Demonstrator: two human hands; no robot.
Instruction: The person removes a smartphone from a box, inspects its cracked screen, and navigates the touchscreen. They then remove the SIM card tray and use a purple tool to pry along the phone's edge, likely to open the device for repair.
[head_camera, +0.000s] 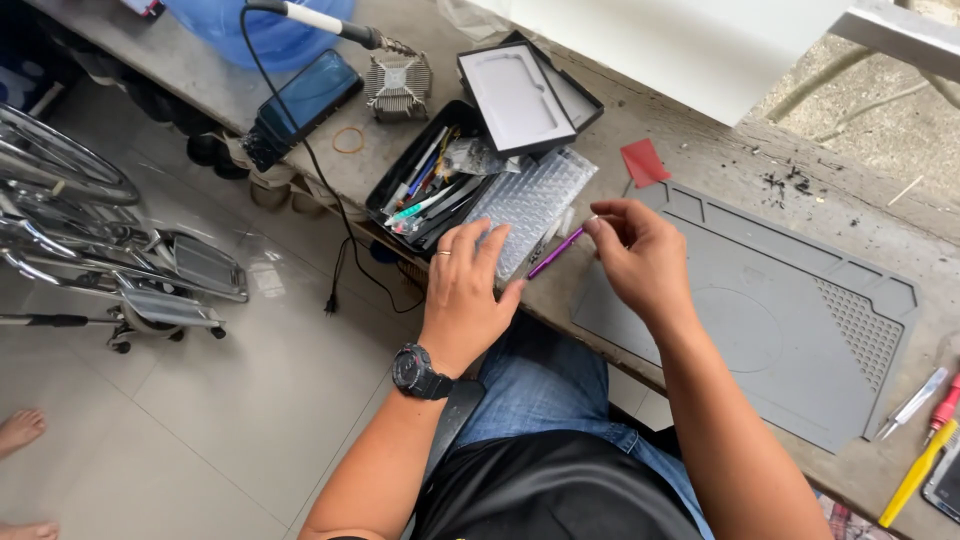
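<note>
My right hand (640, 258) pinches the top end of a thin purple tool (556, 252) that slants down to the left over the bench edge. My left hand (468, 295), with a ring and a black wristwatch, rests flat on a sheet of clear bubble wrap (535, 195), fingers spread, holding nothing. Just left of the bubble wrap lies a black tray of hand tools (425, 188). An open black box with a white insert (520, 95) sits behind the bubble wrap.
A grey work mat (790, 310) covers the bench on the right, with a red card (645, 162) at its corner. A smartphone (300, 105), a heatsink fan (398, 85) and a soldering iron (320, 22) lie at the left. Screwdrivers (925, 430) lie far right. A wheelchair (110, 250) stands on the floor.
</note>
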